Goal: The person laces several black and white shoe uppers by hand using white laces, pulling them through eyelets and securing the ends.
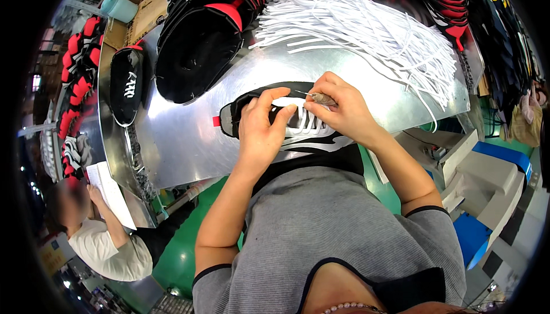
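A black, white and grey shoe upper point(326, 142) lies on the metal table in front of me, with a red tab at its left end. White lace point(306, 125) crosses its opening in several rows. My left hand point(262, 128) is closed at the upper's left part, thumb and forefinger pinching around a white piece near the top of the lacing. In my right hand point(344, 108) is an awl point(323, 99) with a wrapped or wooden handle, its thin metal tip pointing left over the upper. My right fingertips also reach the lacing; whether they grip lace is hidden.
A large heap of white laces point(355, 28) covers the table's far right. Stacked black and red uppers point(197, 50) stand at the far side; another upper point(126, 85) lies left. A person point(109, 239) with paper is at lower left. A grey-and-blue machine point(487, 194) stands right.
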A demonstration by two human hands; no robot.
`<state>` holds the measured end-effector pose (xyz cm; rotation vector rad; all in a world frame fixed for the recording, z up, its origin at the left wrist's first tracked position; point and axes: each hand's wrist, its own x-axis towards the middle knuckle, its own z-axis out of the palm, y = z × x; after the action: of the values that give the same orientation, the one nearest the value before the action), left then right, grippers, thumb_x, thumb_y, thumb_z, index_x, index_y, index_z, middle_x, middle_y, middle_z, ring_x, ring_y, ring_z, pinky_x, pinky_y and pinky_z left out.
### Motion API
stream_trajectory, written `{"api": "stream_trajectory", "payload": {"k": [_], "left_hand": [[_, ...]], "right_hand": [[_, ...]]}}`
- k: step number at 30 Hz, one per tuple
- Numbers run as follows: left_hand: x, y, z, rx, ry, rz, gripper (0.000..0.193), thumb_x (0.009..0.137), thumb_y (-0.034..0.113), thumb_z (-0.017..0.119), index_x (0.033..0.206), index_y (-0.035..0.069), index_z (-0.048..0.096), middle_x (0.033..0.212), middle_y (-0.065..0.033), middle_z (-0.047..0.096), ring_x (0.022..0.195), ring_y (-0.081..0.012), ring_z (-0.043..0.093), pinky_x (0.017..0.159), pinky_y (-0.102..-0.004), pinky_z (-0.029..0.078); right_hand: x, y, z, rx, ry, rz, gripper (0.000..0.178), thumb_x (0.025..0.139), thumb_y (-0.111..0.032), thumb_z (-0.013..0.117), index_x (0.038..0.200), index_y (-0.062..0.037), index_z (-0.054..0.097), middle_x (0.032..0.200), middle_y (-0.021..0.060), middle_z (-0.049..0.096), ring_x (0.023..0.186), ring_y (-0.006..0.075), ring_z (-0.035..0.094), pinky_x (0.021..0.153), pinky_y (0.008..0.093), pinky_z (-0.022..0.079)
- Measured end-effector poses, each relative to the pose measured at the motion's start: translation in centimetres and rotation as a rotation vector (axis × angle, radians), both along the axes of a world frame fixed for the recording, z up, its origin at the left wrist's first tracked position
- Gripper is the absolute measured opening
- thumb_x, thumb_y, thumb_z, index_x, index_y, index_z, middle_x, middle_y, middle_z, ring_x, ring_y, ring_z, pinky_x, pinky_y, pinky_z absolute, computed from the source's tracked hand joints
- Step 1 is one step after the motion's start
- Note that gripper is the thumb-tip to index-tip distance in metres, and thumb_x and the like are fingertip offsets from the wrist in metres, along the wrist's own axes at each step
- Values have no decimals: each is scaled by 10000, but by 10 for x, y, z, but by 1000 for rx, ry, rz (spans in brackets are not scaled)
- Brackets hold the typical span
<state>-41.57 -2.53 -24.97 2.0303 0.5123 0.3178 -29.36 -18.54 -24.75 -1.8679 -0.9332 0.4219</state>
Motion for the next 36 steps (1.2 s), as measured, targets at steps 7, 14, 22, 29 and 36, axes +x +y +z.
{"api": "stream_trajectory", "payload": {"k": [7, 14, 22, 29, 36], "left_hand": [[4, -2, -1, -40, 50, 37, 288, 855, 230, 718, 1116, 111, 689, 900, -135, 658, 874, -302, 599, 821, -400, 469], [5, -2, -2, -91, 25, 13, 292, 840, 228, 735, 1100, 100, 697, 880, -127, 660, 834, -273, 611, 789, -383, 485], [7, 6, 20, -264, 92, -118, 343, 872, 24, 689, 1203, 14, 602, 1000, -80, 698, 846, -113, 659, 766, -250, 506], [-23, -12, 28, 271, -184, 22, 359, 844, -44, 615, 1198, 6, 587, 899, -165, 620, 845, -323, 620, 769, -419, 501], [-127, -10, -5, -748, -332, 510, 538, 958, 35, 597, 1429, -48, 351, 1453, -208, 399, 1334, -314, 440, 1071, -413, 435]], "right_hand": [[0, 4, -5, -50, 73, -33, 117, 827, -131, 663, 877, -28, 638, 878, 61, 583, 694, 218, 596, 614, 312, 486], [-7, -4, -10, 84, 82, -92, 103, 793, -28, 669, 863, -15, 593, 856, 55, 553, 654, 159, 549, 542, 250, 439], [-7, -9, -18, 241, 157, -136, 83, 877, -69, 658, 902, -5, 611, 876, 25, 540, 748, 104, 525, 636, 254, 429], [-15, -1, -17, 222, 291, -222, 102, 973, -125, 616, 996, -28, 596, 858, -29, 602, 680, 26, 432, 628, 192, 372], [-18, 24, -18, 274, 544, -195, 122, 997, -163, 559, 1011, -43, 570, 862, -1, 661, 610, 25, 432, 559, 203, 366]]}}
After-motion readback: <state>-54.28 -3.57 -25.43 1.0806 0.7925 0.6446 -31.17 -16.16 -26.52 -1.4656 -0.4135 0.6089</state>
